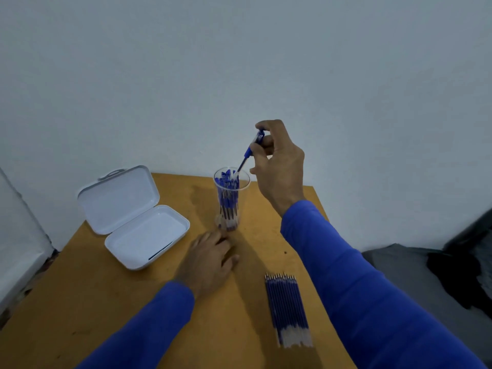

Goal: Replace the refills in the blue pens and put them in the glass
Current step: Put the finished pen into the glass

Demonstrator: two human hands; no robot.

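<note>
At a wooden table [111, 302] against a pale wall, a person in blue sleeves lowers a blue pen [250, 149], pinched in the fingers of the right hand [279, 166], tip-first into the mouth of a clear glass [231, 199] already packed with blue pens. The left hand [209, 258] rests flat and open just before the glass. Loose refills [287, 310] lie in a row nearby (right of that hand); a white case [133, 217] sits open at left.

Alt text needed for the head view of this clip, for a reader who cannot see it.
A person's right hand holds a blue pen tip-down over a clear glass full of blue pens, on a brown table. The left hand rests flat by the glass's base; an open white case and loose refills lie nearby.
</note>
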